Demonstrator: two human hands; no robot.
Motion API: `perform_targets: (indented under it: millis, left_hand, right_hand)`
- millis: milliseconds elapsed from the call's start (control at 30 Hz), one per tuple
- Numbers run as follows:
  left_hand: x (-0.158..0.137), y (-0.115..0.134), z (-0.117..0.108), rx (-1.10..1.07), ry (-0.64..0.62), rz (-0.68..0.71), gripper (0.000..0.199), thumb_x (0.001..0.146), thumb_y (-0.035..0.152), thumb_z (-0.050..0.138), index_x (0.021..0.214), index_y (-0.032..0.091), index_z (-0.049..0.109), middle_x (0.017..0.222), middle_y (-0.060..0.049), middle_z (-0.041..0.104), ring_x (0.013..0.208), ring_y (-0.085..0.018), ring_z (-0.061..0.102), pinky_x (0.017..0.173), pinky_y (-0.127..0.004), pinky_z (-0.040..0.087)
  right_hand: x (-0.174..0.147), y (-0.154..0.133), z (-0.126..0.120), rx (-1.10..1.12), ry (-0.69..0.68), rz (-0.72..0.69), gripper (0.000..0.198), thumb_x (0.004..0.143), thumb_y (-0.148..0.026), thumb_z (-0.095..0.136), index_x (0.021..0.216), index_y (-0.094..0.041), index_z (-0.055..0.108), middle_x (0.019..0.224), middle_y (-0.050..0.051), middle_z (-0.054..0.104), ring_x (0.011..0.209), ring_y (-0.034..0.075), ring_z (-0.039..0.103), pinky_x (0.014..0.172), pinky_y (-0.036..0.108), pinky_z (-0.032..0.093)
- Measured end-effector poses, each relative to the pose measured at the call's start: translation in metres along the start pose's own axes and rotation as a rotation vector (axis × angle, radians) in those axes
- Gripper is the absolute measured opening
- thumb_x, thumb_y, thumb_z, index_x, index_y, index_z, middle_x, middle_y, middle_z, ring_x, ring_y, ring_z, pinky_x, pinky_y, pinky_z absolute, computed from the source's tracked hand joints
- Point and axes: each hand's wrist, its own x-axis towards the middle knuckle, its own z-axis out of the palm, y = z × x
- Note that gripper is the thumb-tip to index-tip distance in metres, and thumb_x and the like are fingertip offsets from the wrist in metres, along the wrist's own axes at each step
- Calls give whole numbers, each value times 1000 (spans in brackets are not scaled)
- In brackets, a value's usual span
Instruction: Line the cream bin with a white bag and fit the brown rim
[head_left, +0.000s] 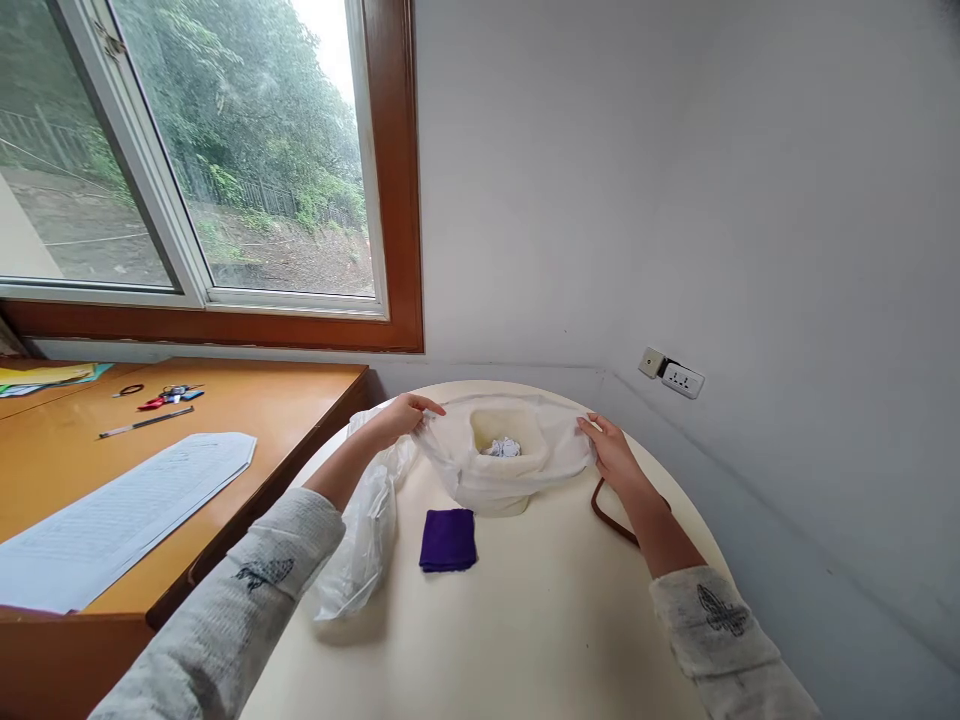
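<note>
Round table (540,620): bears a cream container (527,430).
White bag (448,447): spreads around container's opening.
Left hand (399,420): pinches bag's left side.
Right hand (613,452): pinches right side.
Purple cloth (448,540): lies folded before container.
Crumpled paper (504,447): rests inside container.

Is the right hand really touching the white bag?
Touching. The head view shows it: the thumb and fingers of the right hand pinch the right edge of the white bag, which stretches out to them.
</note>
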Motion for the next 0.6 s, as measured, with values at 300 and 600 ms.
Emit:
perform_targets:
  millis: [300, 600]
  left_hand:
    - [-24, 25, -40, 15, -207, 26, 29, 60, 36, 67, 77, 14, 72, 80, -7, 66, 63, -13, 50, 54, -21, 39]
    - [-26, 57, -61, 506, -41, 194, 19, 56, 35, 69, 54, 17, 63, 46, 1, 55, 45, -12, 48, 43, -21, 32]
  right_hand:
    - [-4, -33, -15, 173, 16, 37, 28, 56, -34, 73, 78, -23, 62, 77, -2, 62, 64, 12, 55, 52, 20, 43]
    - [-21, -85, -35, -138, -414, 118, 59, 64, -42, 70, 118, -28, 53, 108, 4, 62, 81, 19, 61, 63, 27, 48]
